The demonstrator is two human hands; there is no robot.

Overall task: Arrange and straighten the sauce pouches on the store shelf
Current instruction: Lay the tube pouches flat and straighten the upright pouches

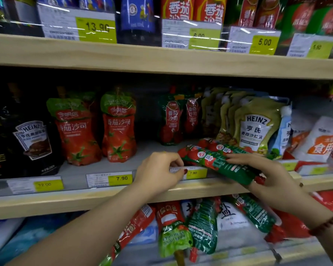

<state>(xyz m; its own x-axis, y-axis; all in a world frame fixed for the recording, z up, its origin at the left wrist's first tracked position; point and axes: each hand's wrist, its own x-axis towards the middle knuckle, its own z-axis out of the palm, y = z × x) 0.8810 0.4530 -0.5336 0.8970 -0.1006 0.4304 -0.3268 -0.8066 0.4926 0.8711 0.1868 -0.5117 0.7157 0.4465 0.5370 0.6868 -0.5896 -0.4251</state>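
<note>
A stack of green and red ketchup pouches [215, 160] lies flat at the front of the middle shelf [161, 191], jutting over its edge. My right hand [265, 173] grips the stack's near end, fingers across the top. My left hand [160, 169] has curled fingers at the stack's left end, touching the bottom of the pouches. Behind the stack, two matching dark green pouches [171, 120] stand upright. To the left stand two red tomato sauce pouches [119, 127].
Yellow-green Heinz salad dressing pouches [256, 127] stand right of the stack, white bags [319, 143] beyond them. A black Heinz pouch [33, 143] stands far left. Price tags [110, 179] line the shelf edge. The lower shelf holds several tumbled pouches [200, 227].
</note>
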